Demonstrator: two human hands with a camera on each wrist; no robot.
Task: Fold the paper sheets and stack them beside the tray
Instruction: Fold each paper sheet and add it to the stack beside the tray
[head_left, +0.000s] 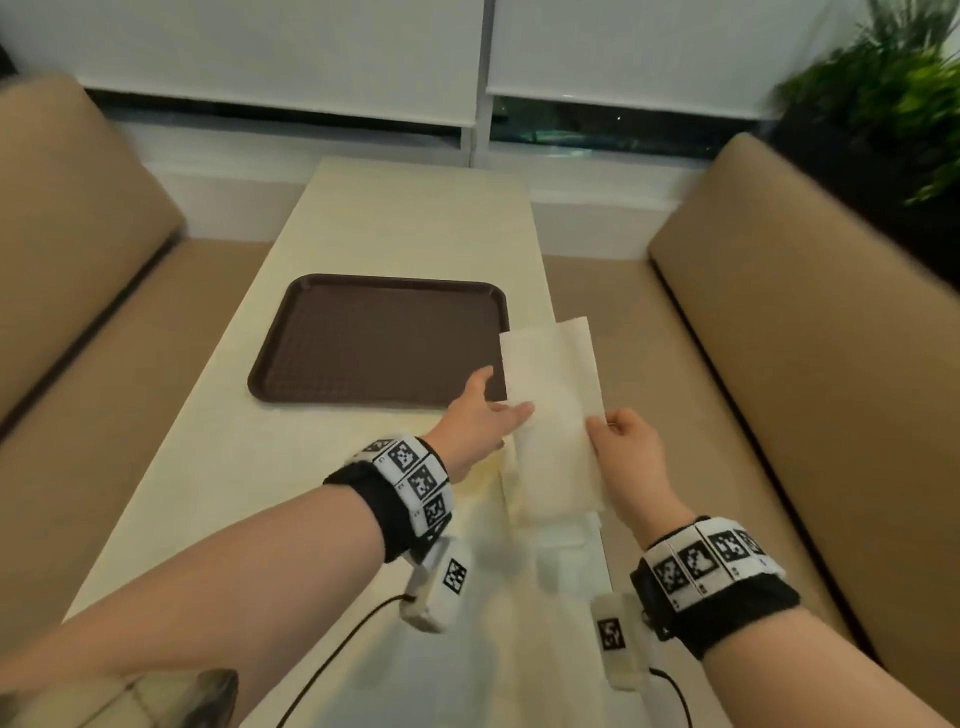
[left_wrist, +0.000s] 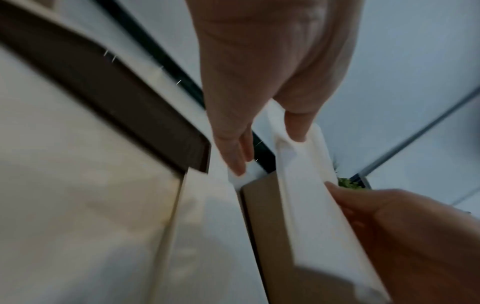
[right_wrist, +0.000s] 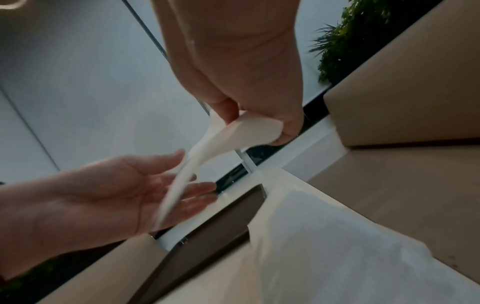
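Note:
A white paper sheet (head_left: 556, 410) hangs in the air just right of the brown tray (head_left: 379, 338), folded lengthwise into a long strip. My right hand (head_left: 602, 423) pinches its right edge between thumb and fingers; the right wrist view shows this pinch (right_wrist: 257, 127) on the paper's corner (right_wrist: 249, 131). My left hand (head_left: 501, 400) has straight fingers that touch the strip's left side, and its palm (right_wrist: 145, 185) shows open in the right wrist view. More white paper sheets (head_left: 566, 551) lie flat on the table under the strip, near its right edge.
The cream table (head_left: 415, 223) runs away from me between two tan benches (head_left: 78, 208) (head_left: 805, 312). A green plant (head_left: 893, 93) stands at the far right. Wrist camera cables (head_left: 337, 649) trail over the near table. Windows with white blinds are behind.

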